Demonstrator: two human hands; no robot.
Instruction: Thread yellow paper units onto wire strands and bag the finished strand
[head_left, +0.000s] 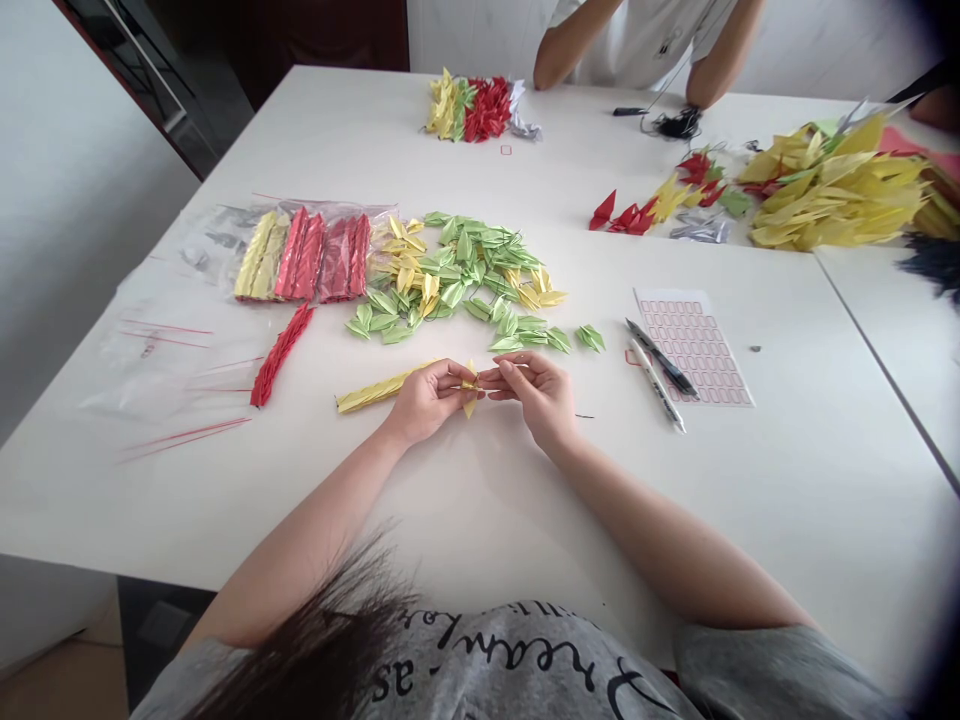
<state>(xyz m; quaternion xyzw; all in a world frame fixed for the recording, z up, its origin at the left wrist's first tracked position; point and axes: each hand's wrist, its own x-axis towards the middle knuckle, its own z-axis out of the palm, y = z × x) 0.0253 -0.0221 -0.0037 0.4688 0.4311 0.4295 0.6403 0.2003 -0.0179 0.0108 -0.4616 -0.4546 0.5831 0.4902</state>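
Note:
My left hand (426, 400) and my right hand (536, 393) meet over the white table (787, 500), both pinched on a small yellow folded paper piece (470, 386). A long row of stacked yellow folded pieces (375, 390) lies just left of my left hand and reaches under its fingers. Right behind my hands spreads a pile of loose green and yellow folded pieces (465, 275).
A red stacked row (281, 353) and bagged yellow and red rows (304, 255) lie to the left, with clear plastic bags (161, 370). A sticker sheet (694, 345) and two pens (660, 365) sit at right. Another person's arms (645, 50) rest across the table near more paper piles (832, 185).

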